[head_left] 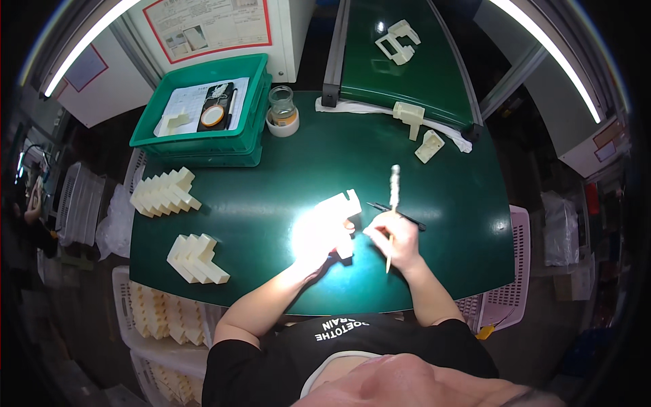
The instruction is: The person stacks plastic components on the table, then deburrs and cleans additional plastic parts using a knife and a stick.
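Note:
My left hand [317,252] is closed round a cream plastic part [344,207], just left of the table's middle. Strong glare washes out much of this part and the hand. My right hand [401,237] pinches the wooden stick of a cotton swab [395,182]; its long white wrapped tip points away from me. The swab and the part are apart. Beyond my right knuckles a black pen [417,222] seems to lie on the green table [271,203], crossing behind the stick.
Two rows of stacked cream parts [165,192] [196,259] stand at left. A green tray [196,146] holds papers and small items, beside a glass jar [281,102]. Several loose parts [409,114] lie far right by a green conveyor [407,81]. Crates [519,264] flank the table.

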Available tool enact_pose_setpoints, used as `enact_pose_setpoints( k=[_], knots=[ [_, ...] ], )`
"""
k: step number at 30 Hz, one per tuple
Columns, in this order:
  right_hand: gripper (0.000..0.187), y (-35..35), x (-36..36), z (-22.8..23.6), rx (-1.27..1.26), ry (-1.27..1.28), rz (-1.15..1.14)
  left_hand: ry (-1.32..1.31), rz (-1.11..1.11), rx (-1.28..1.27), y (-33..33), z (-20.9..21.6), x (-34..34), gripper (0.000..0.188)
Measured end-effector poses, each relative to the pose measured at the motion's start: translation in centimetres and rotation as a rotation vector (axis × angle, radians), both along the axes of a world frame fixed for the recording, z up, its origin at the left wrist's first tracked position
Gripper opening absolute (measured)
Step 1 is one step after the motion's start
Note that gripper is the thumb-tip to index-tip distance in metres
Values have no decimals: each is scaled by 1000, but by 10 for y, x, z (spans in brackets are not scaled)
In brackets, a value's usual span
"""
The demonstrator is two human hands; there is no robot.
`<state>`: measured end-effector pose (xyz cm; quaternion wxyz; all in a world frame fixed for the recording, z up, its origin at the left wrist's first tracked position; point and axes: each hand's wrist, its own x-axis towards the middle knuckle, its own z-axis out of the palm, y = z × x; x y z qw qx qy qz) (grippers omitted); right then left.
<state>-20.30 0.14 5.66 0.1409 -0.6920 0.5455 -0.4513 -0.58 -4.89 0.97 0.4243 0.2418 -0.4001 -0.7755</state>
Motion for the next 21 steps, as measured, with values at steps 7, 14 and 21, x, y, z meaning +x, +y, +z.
enact_pose_setpoints(
  k=[7, 14, 21],
  knots=[
    [36, -6, -40, -5, 123, 341, -334, -21, 105, 203, 0, 19, 0, 25],
    [31, -9, -43, -20, 201, 385, -305, -23, 150, 275, -2, 16, -2, 28],
    [21, -8, -39, -25, 219, 305, -276, 36, 124, 224, -1, 6, 2, 28]
  ],
)
